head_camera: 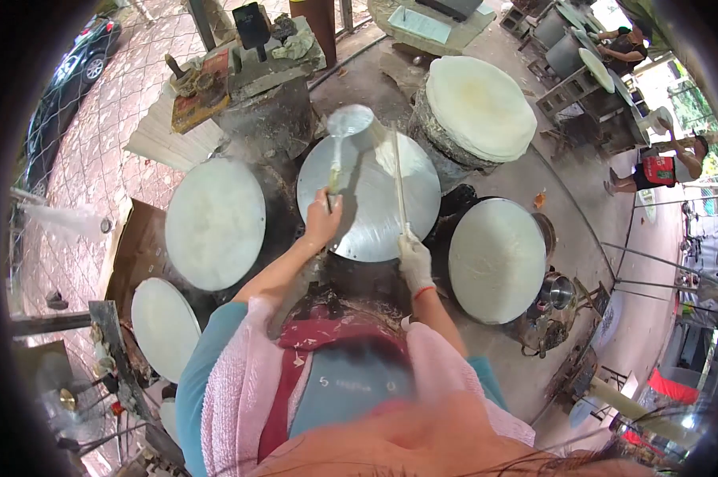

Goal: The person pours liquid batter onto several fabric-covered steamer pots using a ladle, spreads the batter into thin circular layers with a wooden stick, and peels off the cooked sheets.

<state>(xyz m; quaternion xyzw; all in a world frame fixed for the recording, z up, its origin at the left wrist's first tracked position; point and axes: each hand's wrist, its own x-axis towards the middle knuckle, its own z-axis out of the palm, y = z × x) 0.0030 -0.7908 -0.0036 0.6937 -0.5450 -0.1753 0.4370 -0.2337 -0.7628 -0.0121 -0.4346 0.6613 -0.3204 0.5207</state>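
Note:
My left hand [323, 219] is bare and grips the handle of a metal ladle [351, 120], whose wet, whitish bowl is over the far edge of a round metal plate [365, 220]. A white glove covers my right hand [415, 259], which is closed on a long thin stick [400, 185] pointing away from me. Near the stick's far part, a patch of whitish batter or thin sheet [388, 155] shows at the plate's upper right; whether they touch, I cannot tell.
Round pale-covered plates stand to the left [216, 223], lower left [163, 328] and right [497, 261]. A stack of round white sheets [481, 107] lies beyond at the right. A cluttered block [269, 89] stands at the back left. People [627, 53] are far off at the right.

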